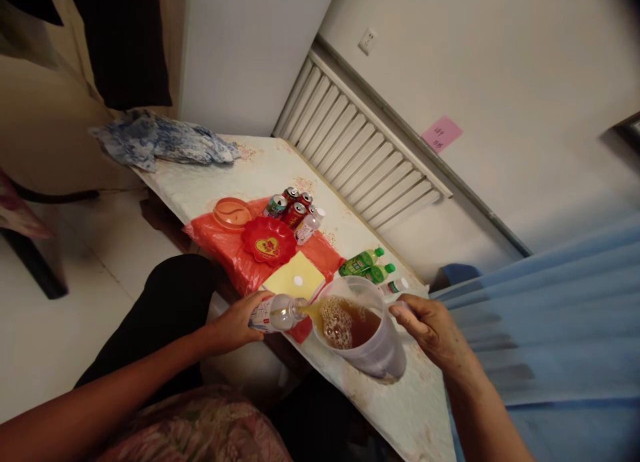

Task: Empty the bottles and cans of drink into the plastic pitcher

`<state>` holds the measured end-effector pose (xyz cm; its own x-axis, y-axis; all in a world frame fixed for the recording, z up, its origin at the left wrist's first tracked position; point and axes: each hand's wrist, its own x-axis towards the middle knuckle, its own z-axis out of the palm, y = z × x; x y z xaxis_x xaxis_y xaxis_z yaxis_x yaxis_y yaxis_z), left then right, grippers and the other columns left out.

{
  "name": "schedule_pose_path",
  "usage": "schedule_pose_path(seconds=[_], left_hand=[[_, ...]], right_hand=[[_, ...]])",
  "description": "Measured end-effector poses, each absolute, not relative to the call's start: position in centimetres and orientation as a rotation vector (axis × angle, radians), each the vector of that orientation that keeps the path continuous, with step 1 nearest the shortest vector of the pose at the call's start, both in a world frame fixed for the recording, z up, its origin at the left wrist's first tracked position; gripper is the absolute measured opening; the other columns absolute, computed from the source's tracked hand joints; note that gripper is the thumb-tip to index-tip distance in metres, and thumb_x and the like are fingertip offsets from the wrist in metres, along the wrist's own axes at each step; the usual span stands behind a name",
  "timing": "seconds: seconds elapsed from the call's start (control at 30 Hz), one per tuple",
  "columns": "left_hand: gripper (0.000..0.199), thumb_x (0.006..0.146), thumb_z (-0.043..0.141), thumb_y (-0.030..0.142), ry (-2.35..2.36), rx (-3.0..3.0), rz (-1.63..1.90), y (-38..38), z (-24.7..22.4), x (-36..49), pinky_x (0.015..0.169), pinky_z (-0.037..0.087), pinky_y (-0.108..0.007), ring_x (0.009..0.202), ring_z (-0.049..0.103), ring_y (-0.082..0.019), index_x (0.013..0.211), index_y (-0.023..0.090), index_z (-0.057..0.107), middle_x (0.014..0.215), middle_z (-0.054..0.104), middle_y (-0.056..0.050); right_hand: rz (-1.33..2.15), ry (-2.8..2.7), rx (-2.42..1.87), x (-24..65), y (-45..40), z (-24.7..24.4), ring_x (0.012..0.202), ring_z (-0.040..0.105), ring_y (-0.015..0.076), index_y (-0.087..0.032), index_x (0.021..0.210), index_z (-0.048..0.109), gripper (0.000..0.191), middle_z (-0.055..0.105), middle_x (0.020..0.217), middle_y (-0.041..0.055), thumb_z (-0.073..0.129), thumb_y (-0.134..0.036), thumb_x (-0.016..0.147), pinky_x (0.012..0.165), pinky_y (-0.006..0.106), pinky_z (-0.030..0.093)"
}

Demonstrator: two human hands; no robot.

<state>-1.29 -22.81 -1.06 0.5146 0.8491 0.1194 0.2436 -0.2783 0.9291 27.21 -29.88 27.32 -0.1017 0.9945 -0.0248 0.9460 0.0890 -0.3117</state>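
My left hand (240, 325) is wrapped around a clear plastic bottle (275, 313) with a white label. The bottle's mouth meets the left rim of a large translucent pitcher (385, 359). A stream of amber liquid (311, 310) joins the two; which way it flows I cannot tell. Inside the pitcher lies brown, foamy liquid (350, 322). My right hand (433, 329) is closed on the pitcher's handle at the right side. Near the bottle's mouth, a yellow sheet (293, 275) carries a small white cap (298, 281).
Behind the sheet, a red scalloped plate (257, 229) and an orange round dish (233, 212) rest on red plastic (220, 259). Several drink cans (295, 214) stand beside a labelled bottle (307, 229). Green bottles (360, 262) lie past the pitcher. Blue curtain (560, 302) hangs right.
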Motion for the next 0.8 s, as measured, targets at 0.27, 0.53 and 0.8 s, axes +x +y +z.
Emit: schedule_pose_path(seconds=[0.27, 0.53, 0.8], left_hand=[[0.077, 0.058, 0.062, 0.019, 0.933, 1.798, 0.790, -22.8, -1.6, -1.4, 0.108, 0.041, -0.043, 0.125, 0.052, -0.031, 0.133, 0.017, 0.045, 0.136, 0.055, -0.010], [0.077, 0.058, 0.062, 0.017, 0.925, 1.815, 0.782, -22.8, -1.5, -1.6, 0.107, 0.042, -0.041, 0.123, 0.053, -0.030, 0.133, 0.017, 0.045, 0.135, 0.055, -0.010], [0.079, 0.059, 0.063, 0.018, 0.929, 1.799, 0.804, -22.7, -1.4, -2.0, 0.107, 0.043, -0.042, 0.125, 0.054, -0.031, 0.135, 0.017, 0.045, 0.136, 0.056, -0.010]], right_hand=[[0.354, -2.174, -1.972, 27.0, -29.8, 27.3, 0.055, 0.035, 0.0126, -0.021, 0.059, 0.042, 0.051, 0.036, 0.058, -0.0025, 0.046, -0.064, 0.087, 0.054, 0.027, 0.028], [0.359, -2.167, -1.983, 26.9, -29.5, 27.1, 0.056, 0.033, 0.0122, -0.021, 0.059, 0.042, 0.051, 0.034, 0.058, -0.0029, 0.046, -0.064, 0.086, 0.054, 0.026, 0.027], [0.437, -2.051, -1.917, 27.3, -29.3, 25.5, 0.054, 0.033, 0.0117, -0.021, 0.058, 0.041, 0.047, 0.035, 0.057, -0.0032, 0.048, -0.059, 0.085, 0.052, 0.026, 0.028]])
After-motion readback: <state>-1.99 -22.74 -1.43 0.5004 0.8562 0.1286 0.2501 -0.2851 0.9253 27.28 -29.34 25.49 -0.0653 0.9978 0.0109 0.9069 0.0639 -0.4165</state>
